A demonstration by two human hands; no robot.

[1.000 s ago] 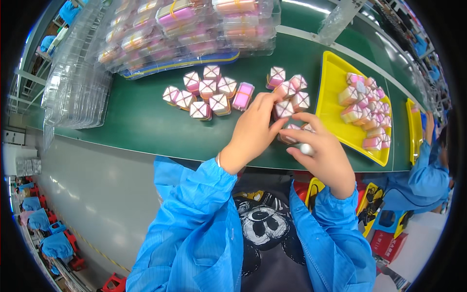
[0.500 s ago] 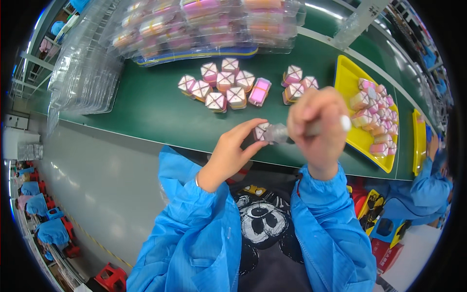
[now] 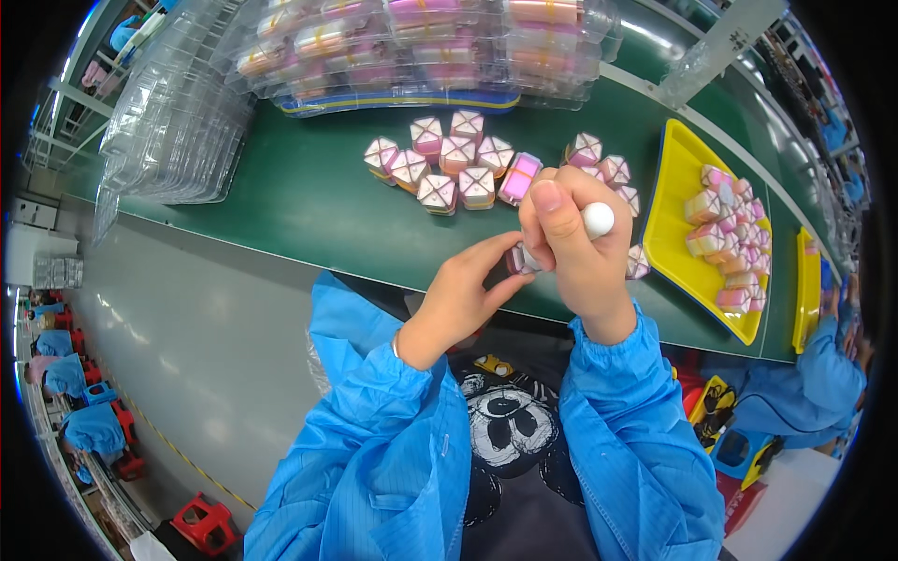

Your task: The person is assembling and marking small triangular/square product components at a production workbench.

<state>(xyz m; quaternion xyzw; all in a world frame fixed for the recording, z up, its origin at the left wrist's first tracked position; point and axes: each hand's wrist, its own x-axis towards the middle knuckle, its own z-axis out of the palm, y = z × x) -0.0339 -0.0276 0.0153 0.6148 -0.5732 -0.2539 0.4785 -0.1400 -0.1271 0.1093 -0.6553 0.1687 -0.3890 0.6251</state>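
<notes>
My right hand (image 3: 572, 251) is fisted around a white round-ended tool (image 3: 596, 221) held above the near edge of the green belt (image 3: 309, 210). My left hand (image 3: 465, 292) pinches a small pink-and-white cube (image 3: 517, 261) at its fingertips, pressed against the tool end under my right hand. Most of that cube is hidden by my fingers. A cluster of similar pink, white and orange cubes (image 3: 449, 166) lies on the belt just beyond my hands.
A yellow tray (image 3: 676, 178) with several cubes sits to the right, a second yellow tray (image 3: 805, 280) beyond it. Stacked clear blister packs (image 3: 168, 140) stand at the left, filled packs (image 3: 421, 42) at the back. Another person's blue sleeve (image 3: 804, 383) is at the right.
Both hands came back from the cube cluster toward my body and rose. The left hand took a cube from the belt and now holds it against the tool in my right hand.
</notes>
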